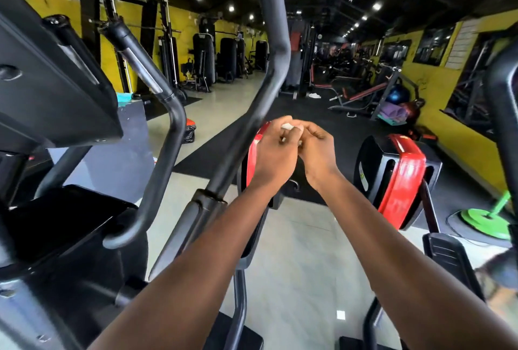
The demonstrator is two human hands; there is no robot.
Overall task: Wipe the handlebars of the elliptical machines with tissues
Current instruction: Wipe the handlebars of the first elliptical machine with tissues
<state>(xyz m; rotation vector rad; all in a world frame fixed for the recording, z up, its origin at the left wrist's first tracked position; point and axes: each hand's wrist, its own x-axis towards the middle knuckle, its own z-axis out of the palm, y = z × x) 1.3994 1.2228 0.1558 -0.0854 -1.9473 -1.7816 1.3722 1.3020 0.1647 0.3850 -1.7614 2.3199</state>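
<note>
My left hand (273, 153) and my right hand (315, 148) meet in the middle of the view, just right of the tall black moving handlebar (269, 69). A small white tissue (286, 126) shows between their fingertips, and both hands pinch it. Most of the tissue is hidden inside the fingers. The handlebar runs from a joint near my left forearm up past the top of the view. A second curved black handlebar (173, 114) stands further left, beside the console (56, 92). Neither hand touches a handlebar.
Two red-and-black flywheel housings, one (398, 178) to the right and one (253, 153) behind my hands. A neighbouring machine's black upright (504, 103) is at the right edge. A green weight plate (485, 220) lies on the floor. Weight machines line the yellow walls.
</note>
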